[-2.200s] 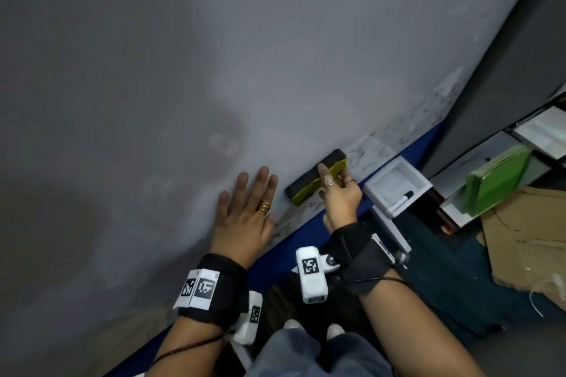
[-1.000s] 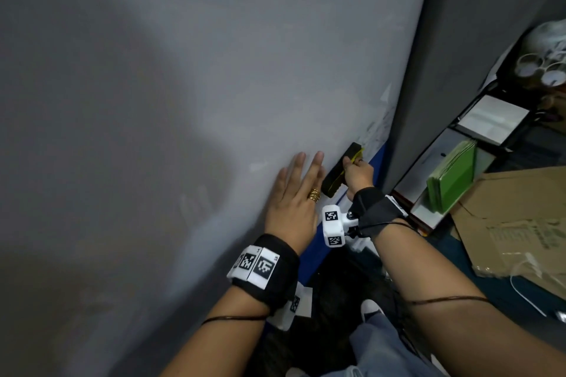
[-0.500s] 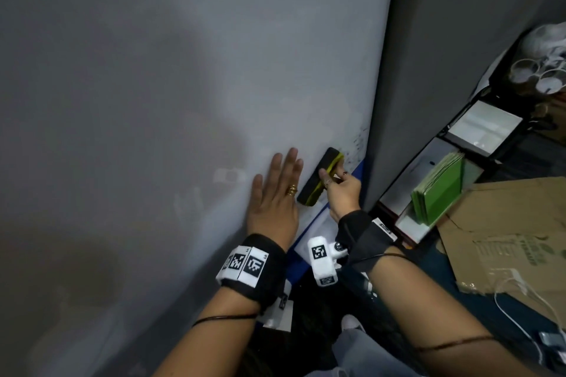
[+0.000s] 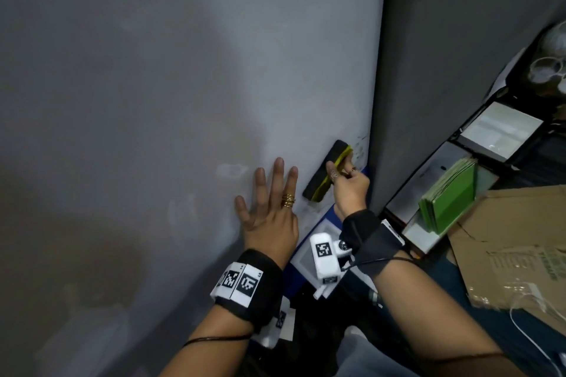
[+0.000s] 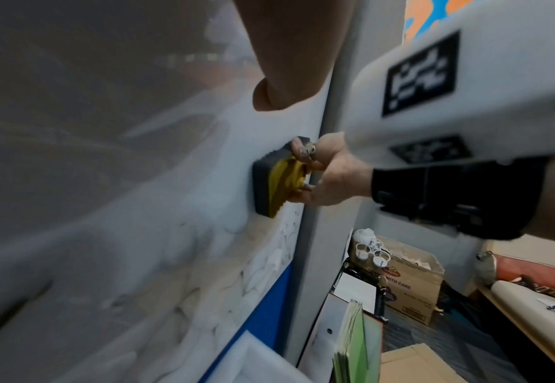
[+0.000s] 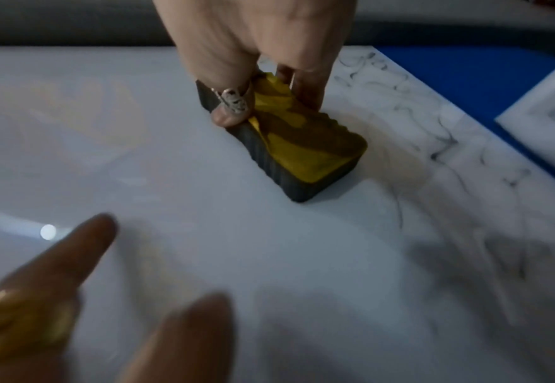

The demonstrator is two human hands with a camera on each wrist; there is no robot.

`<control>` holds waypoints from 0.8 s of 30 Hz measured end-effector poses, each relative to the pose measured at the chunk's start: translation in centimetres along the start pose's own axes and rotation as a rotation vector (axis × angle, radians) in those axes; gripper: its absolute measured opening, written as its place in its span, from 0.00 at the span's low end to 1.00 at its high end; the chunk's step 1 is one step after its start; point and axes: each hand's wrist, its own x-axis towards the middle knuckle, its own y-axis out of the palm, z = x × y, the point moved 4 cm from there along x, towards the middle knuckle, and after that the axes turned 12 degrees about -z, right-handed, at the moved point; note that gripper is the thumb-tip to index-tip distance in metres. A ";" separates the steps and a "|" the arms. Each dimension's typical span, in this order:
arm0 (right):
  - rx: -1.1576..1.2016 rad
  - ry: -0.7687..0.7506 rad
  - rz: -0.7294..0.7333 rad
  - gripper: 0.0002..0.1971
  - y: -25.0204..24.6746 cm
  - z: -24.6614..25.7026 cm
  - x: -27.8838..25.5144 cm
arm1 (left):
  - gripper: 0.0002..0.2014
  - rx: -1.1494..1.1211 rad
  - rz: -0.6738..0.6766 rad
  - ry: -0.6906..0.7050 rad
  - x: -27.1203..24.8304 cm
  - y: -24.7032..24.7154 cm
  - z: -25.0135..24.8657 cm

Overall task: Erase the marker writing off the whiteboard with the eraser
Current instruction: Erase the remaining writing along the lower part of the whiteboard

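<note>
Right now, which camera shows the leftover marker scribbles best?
The right wrist view: the marker scribbles lie dark and close beside the eraser. The head view shows only faint specks; the left wrist view shows a pale blur.

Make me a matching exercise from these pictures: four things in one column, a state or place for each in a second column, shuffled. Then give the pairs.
1. eraser
2. left hand
3. marker writing
4. green papers

A. flat on the whiteboard, fingers spread
B. beside the board, to the right
C. gripped by the right hand
D. along the board's edge by the blue strip

Pairs: 1-C, 2-A, 3-D, 4-B
</note>
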 end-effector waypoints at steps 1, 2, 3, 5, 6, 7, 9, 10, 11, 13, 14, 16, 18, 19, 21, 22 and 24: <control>-0.035 -0.025 -0.032 0.14 0.0 0.2 1.6 | 0.50 0.013 -0.011 0.009 -0.1 0.3 0.1; -0.078 -0.052 -0.062 0.16 0.1 0.5 3.2 | 0.51 0.020 -0.017 0.023 -0.3 0.6 0.3; -0.150 -0.080 -0.082 0.19 0.1 0.8 4.7 | 0.52 0.025 -0.020 0.039 -0.4 1.0 0.4; -0.320 -0.122 -0.100 0.26 -0.1 0.7 7.8 | 0.51 0.042 -0.016 0.076 -0.8 1.4 0.6; -0.352 -0.134 -0.090 0.27 -0.2 0.7 8.6 | 0.48 0.059 -0.025 0.086 -0.9 1.4 0.6; -0.357 -0.136 -0.072 0.28 -0.3 0.5 9.2 | 0.46 0.070 -0.037 0.090 -1.0 1.5 0.7; -0.313 -0.147 -0.041 0.29 -0.5 0.5 9.0 | 0.44 0.070 -0.043 0.087 -0.8 1.7 0.5; -0.305 -0.144 -0.020 0.27 -0.7 0.3 8.7 | 0.44 0.069 -0.042 0.087 -0.8 1.7 0.4; -0.320 -0.136 -0.001 0.26 -1.0 -0.4 8.4 | 0.44 0.070 -0.041 0.088 -0.7 1.7 0.4; -0.366 -0.136 0.035 0.25 -1.7 -1.6 7.8 | 0.45 0.067 -0.040 0.092 -0.7 1.8 0.3; -0.376 -0.143 0.054 0.26 -2.0 -2.3 7.6 | 0.45 0.067 -0.041 0.093 -0.8 1.8 0.3; -0.395 -0.154 0.092 0.28 -2.3 -2.9 7.3 | 0.44 0.067 -0.050 0.095 -0.9 1.7 0.5; -0.402 -0.146 0.112 0.26 -2.5 -2.5 7.0 | 0.45 0.017 -0.030 0.085 -0.7 1.3 0.6; -0.393 -0.118 0.110 0.26 -2.4 -2.1 6.7 | 0.45 -0.013 -0.010 0.080 -0.5 0.9 0.7; -0.318 -0.083 0.101 0.25 -2.2 -1.1 6.0 | 0.45 -0.054 0.013 0.078 -0.3 0.0 0.9; -0.274 -0.059 0.062 0.24 -2.0 -0.6 5.9 | 0.44 -0.069 0.038 0.081 -0.3 -0.4 1.0; -0.213 -0.009 -0.032 0.18 -1.8 0.0 5.7 | 0.46 -0.079 0.102 0.097 -0.3 -0.8 1.7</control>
